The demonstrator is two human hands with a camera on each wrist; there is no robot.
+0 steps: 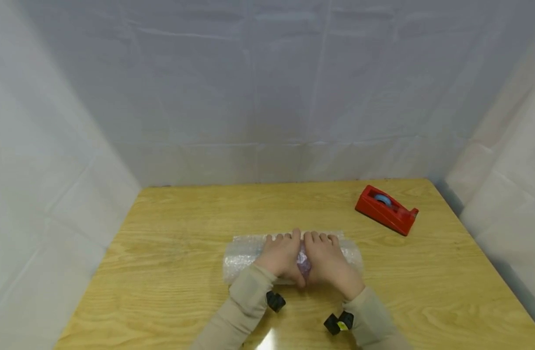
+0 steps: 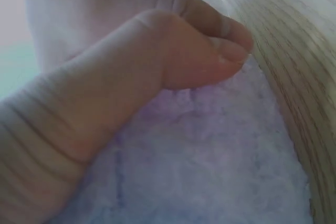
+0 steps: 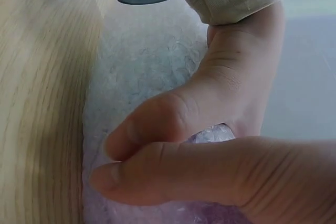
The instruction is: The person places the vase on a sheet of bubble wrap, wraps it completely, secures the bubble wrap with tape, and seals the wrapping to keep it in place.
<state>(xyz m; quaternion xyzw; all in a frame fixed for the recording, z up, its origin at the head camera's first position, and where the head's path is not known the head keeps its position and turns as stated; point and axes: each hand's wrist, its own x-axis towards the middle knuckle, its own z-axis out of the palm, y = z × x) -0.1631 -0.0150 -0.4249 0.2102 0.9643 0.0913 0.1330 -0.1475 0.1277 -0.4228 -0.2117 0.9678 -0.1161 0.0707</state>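
A roll of clear bubble wrap lies crosswise on the table in the head view, with purple showing through its middle. My left hand grips it left of centre, fingers over the far side and thumb on the near side. Close beside it, my right hand holds the roll the same way. Both thumbs come together at the tips along the near side in the right wrist view, over the bubbly wrap. What is inside the roll is hidden by the layers and the hands.
A red tape dispenser with a blue-cored tape roll stands at the back right of the wooden table. Pale sheeting hangs behind and at both sides. Small black cameras are strapped at the wrists.
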